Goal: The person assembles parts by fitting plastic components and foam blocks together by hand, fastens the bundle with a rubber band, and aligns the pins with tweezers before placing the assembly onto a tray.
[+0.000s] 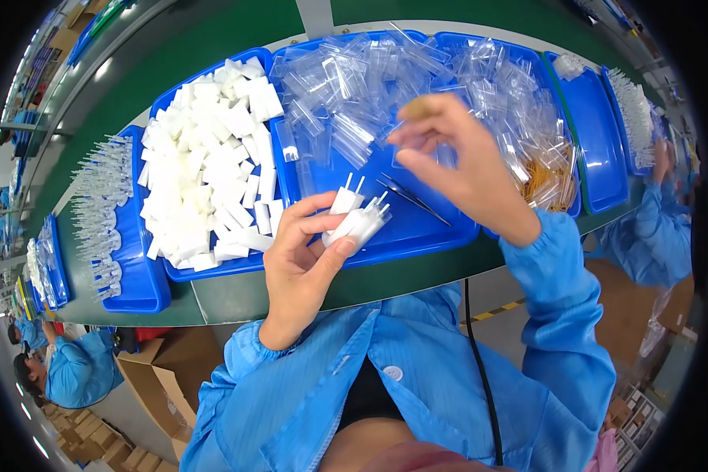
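Note:
My left hand (pixel 303 259) grips a small bunch of white plug adapters (pixel 354 216) with their metal prongs pointing up, over the front edge of a blue tray (pixel 417 228). My right hand (pixel 456 161) hovers higher over that tray, fingers curled, with a yellowish cot on one fingertip; I cannot tell whether it pinches anything. Several clear plastic sleeves (pixel 346 94) are piled at the back of the tray, and thin black tweezers (pixel 413 200) lie on its floor. Another blue tray (pixel 159 106) to the left is heaped with white plug adapters (pixel 208 165).
More blue trays stand to the right, one with clear sleeves and yellow rubber bands (pixel 547 185), one nearly bare (pixel 598 141). Clear parts stand in rows at far left (pixel 102 204). Co-workers in blue coats sit at lower left (pixel 79 366) and right (pixel 657 228). Cardboard boxes (pixel 165 377) stand below the green bench.

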### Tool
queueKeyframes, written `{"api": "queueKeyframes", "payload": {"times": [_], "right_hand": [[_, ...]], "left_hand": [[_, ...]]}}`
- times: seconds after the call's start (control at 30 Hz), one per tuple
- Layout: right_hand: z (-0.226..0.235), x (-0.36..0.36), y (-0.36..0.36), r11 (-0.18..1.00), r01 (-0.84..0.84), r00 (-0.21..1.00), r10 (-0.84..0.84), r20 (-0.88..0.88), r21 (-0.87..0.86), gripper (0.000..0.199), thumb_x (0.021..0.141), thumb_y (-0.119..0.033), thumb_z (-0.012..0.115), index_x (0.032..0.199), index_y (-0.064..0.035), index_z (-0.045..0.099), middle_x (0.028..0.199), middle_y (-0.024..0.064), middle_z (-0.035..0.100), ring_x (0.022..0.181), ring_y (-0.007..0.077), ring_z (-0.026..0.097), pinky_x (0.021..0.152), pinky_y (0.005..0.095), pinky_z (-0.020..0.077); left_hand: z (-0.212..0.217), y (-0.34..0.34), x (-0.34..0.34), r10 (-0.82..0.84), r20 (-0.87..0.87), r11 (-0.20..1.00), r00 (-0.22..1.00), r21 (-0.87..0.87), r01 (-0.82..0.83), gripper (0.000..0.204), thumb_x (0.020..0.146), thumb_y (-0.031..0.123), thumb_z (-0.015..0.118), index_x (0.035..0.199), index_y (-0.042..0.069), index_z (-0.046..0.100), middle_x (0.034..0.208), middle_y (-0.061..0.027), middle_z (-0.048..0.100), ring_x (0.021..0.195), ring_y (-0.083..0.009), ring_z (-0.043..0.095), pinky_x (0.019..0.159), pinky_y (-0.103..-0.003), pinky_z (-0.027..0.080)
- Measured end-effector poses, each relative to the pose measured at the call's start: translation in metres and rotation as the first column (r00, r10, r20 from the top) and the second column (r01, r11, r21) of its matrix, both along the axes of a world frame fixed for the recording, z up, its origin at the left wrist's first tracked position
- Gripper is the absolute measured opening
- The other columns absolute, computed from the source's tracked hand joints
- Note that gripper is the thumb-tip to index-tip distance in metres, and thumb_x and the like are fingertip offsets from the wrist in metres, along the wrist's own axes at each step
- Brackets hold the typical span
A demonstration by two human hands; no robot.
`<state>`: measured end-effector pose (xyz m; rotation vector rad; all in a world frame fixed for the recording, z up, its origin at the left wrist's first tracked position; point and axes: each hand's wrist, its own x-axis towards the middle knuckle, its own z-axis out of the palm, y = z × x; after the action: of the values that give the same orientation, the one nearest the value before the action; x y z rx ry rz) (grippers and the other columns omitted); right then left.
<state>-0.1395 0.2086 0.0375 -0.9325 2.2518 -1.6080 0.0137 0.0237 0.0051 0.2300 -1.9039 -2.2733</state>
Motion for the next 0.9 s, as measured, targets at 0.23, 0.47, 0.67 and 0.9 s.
{"api": "queueKeyframes", "payload": {"times": [0.23, 0.47, 0.67, 0.9], "right_hand": [[0.005, 0.044, -0.005, 0.910, 0.230, 0.927, -0.096, 0.363, -0.345, 0.038, 0.092, -0.004, 0.066, 0.125, -0.0005, 0.047, 0.099, 0.0127, 0.068, 0.101, 0.0187, 0.067, 0.089, 0.0318, 0.0514], [-0.010, 0.050, 0.000, 0.931, 0.174, 0.964, -0.095, 0.246, -0.321, 0.038, 0.090, -0.006, 0.069, 0.120, -0.0005, 0.047, 0.098, 0.0119, 0.068, 0.099, 0.0196, 0.067, 0.090, 0.0331, 0.0508], [-0.019, 0.057, -0.002, 0.915, 0.206, 0.964, -0.129, 0.232, -0.346, 0.040, 0.088, -0.007, 0.072, 0.117, -0.0006, 0.045, 0.097, 0.0125, 0.068, 0.098, 0.0200, 0.067, 0.091, 0.0334, 0.0505], [-0.024, 0.062, -0.002, 0.933, 0.170, 0.967, -0.096, 0.235, -0.318, 0.040, 0.088, -0.007, 0.073, 0.117, -0.0009, 0.046, 0.095, 0.0129, 0.069, 0.096, 0.0193, 0.068, 0.091, 0.0323, 0.0501]], "left_hand": [[0.005, 0.013, -0.010, -0.030, -0.051, 0.996, 0.998, 0.086, 0.034, 0.021, 0.088, -0.003, 0.068, 0.108, -0.004, 0.065, 0.134, -0.0163, 0.047, 0.117, -0.0264, 0.059, 0.096, -0.035, 0.056], [0.002, 0.022, -0.013, 0.017, -0.056, 0.998, 0.998, 0.055, -0.014, 0.021, 0.089, -0.003, 0.068, 0.109, -0.004, 0.065, 0.134, -0.0158, 0.047, 0.117, -0.0254, 0.059, 0.095, -0.035, 0.057], [0.000, 0.025, -0.010, 0.023, -0.049, 0.998, 0.999, 0.053, -0.020, 0.021, 0.089, -0.002, 0.067, 0.110, -0.003, 0.065, 0.133, -0.0152, 0.048, 0.116, -0.0237, 0.058, 0.092, -0.033, 0.058], [-0.001, 0.025, -0.011, 0.065, -0.013, 0.993, 0.998, -0.102, -0.066, 0.018, 0.088, 0.001, 0.070, 0.106, 0.000, 0.068, 0.128, -0.0114, 0.053, 0.110, -0.0193, 0.061, 0.084, -0.029, 0.057]]}}
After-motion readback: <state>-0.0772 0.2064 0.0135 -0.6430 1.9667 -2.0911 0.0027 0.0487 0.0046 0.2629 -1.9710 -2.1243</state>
